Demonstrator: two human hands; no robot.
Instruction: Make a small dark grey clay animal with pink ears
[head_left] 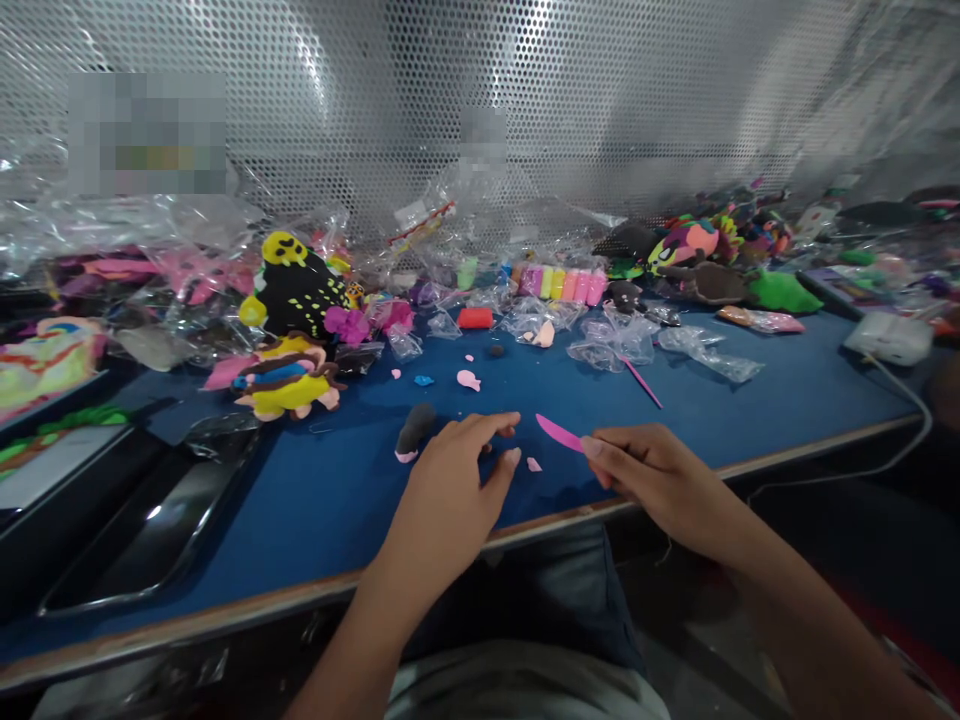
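Observation:
My right hand (pixel 651 473) pinches a pink plastic modelling tool (pixel 559 432), its blade pointing left over the blue table (pixel 315 500). My left hand (pixel 459 470) rests on the table with fingers curled, thumb and forefinger around a small pink clay bit that I cannot make out clearly. A tiny pink clay scrap (pixel 533 464) lies between the hands. A dark grey clay roll with a pink end (pixel 413 430) lies just left of my left hand. A pink clay fish shape (pixel 468 380) sits further back.
A black-and-yellow clay figure (pixel 294 285) and a yellow figure (pixel 289 378) stand at back left. Clay sticks in a pack (pixel 561 284), a red block (pixel 475 318), plastic bags (pixel 622 340), a second pink tool (pixel 642 383), colourful models (pixel 697 250) and a black tray (pixel 161 520) surround the area.

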